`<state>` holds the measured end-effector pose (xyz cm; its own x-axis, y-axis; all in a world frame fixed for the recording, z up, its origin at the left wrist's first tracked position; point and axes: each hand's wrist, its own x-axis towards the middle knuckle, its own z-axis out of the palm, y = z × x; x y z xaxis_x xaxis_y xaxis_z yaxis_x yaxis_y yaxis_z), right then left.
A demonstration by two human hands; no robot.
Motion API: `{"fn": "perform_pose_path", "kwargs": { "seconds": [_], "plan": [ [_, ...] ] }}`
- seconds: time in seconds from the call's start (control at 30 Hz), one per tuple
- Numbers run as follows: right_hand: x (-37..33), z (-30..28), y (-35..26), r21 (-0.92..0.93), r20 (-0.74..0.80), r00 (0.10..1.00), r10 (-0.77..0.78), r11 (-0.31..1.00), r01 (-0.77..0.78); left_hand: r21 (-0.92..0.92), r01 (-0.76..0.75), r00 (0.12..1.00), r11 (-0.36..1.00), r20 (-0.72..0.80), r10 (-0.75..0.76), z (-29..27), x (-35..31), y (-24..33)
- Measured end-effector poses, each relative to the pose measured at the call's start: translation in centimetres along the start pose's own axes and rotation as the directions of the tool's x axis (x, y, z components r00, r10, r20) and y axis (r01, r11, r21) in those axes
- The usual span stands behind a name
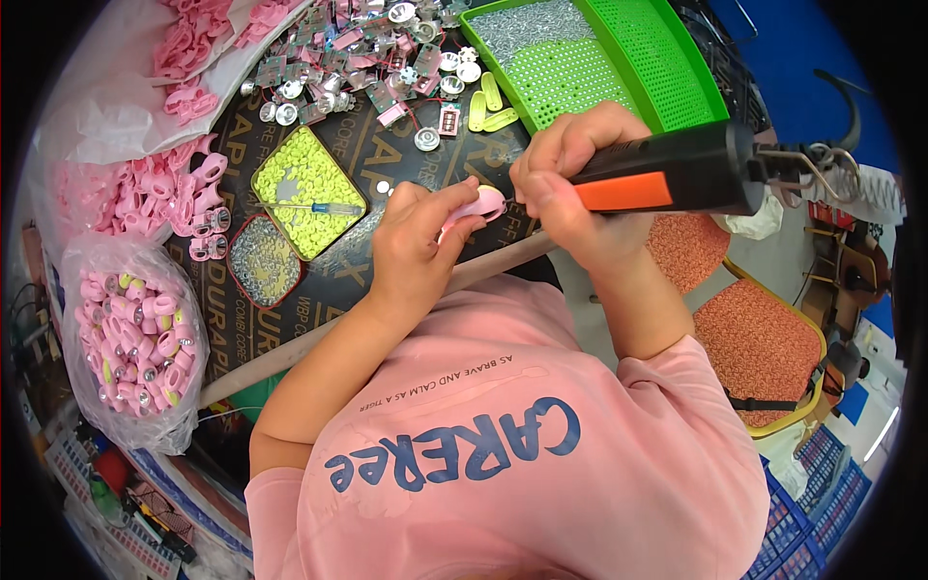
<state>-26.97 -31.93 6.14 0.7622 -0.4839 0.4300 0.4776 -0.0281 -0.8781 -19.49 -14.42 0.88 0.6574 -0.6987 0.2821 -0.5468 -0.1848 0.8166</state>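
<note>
My left hand point(414, 244) is closed around a small pink plastic casing point(480, 205), pinched between thumb and fingers above the dark table. My right hand point(587, 184) grips a black electric screwdriver point(672, 172) with an orange panel, held almost level. Its front end points at the casing; my fingers hide the tip, so I cannot tell whether it touches. Left of my left hand sits a tray of small yellow-green parts point(307, 169), with a blue-handled screwdriver point(329, 208) lying across it. A dish of small metal pieces point(264, 261) stands beside that tray.
Circuit boards with round reflectors point(358, 72) are heaped at the back. A green perforated tray point(619, 58) holds screws, with several yellow-green strips point(493, 101) beside it. Pink casings point(145, 193) and a clear bag of pink assembled pieces point(138, 338) lie left. An orange-patterned chair point(749, 348) stands right.
</note>
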Motion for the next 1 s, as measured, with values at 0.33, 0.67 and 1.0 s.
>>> {"fn": "perform_pose_path", "kwargs": {
  "seconds": [0.33, 0.67, 1.0],
  "plan": [
    [7.4, -8.2, -4.7, -0.122, -0.297, 0.935, -0.195, 0.979, 0.165, 0.085, -0.268, 0.960, 0.960, 0.102, 0.259, -0.1, 0.1, 0.4],
    [13.5, -16.3, -0.4, -0.441, -0.380, 0.858, -0.346, 0.883, 0.161, 0.341, -0.694, 0.716, 0.634, 0.239, 0.656, 0.3, -0.7, 1.6],
    [14.1, -16.1, 1.3, -0.559, -0.328, 0.903, -0.279, 0.828, 0.053, 0.158, -0.682, 0.714, 0.714, 0.355, 0.604, 0.1, -0.3, 1.8]
  ]
}}
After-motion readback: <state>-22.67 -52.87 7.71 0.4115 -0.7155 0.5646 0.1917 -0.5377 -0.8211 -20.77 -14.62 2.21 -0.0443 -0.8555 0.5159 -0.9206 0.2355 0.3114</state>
